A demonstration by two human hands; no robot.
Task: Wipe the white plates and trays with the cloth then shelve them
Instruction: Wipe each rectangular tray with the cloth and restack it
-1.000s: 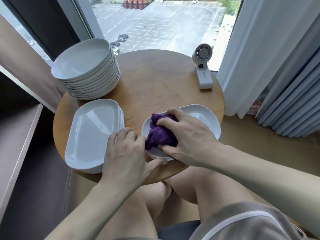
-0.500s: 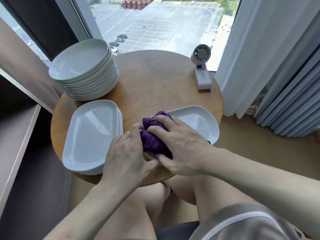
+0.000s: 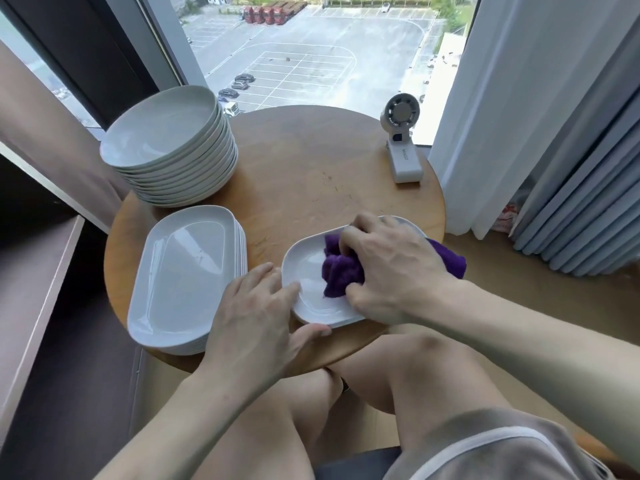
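Note:
A white oblong tray (image 3: 308,289) lies at the near right of the round wooden table (image 3: 311,174). My right hand (image 3: 391,271) presses a bunched purple cloth (image 3: 341,270) onto the tray's middle, and a corner of the cloth hangs past the tray's right end. My left hand (image 3: 263,317) holds the tray's near left rim, thumb under the edge. A stack of white oblong trays (image 3: 183,275) sits at the left. Behind it stands a stack of several white round deep plates (image 3: 166,140).
A small white desk fan (image 3: 401,140) stands at the table's far right edge. Curtains (image 3: 554,133) hang at the right and a window is behind the table. A dark shelf unit (image 3: 38,271) runs along the left. My knees are under the table's near edge.
My right hand has slid the cloth from the tray's left end toward its middle, baring the left end. My left hand has shifted to grip the tray's near left rim.

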